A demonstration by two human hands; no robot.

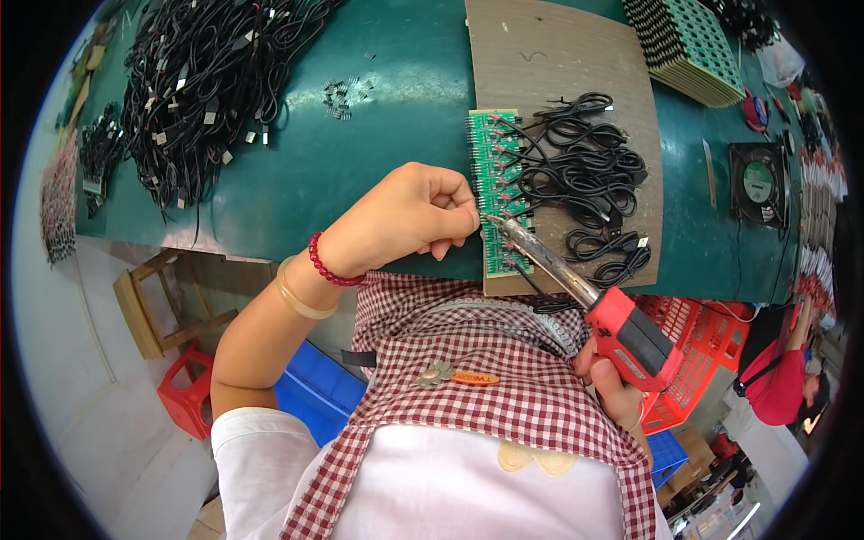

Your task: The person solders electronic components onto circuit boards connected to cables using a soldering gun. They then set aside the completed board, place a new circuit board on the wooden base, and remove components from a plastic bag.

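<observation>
Green circuit strip (493,193) sits on brown board (576,99), black cables (580,175) attached. L hand (409,216) pinched shut at strip edge; R hand (612,382) grips red soldering iron (576,288), tip on strip. I judge risk: hot tip near L fingertips, burn if it slips

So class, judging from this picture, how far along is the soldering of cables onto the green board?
Done: several black cables already join the green board along its upper rows. In hand: the right hand holds the soldering iron, tip at a lower row, beside the left hand. Left: a big cable pile and stacked boards.
</observation>
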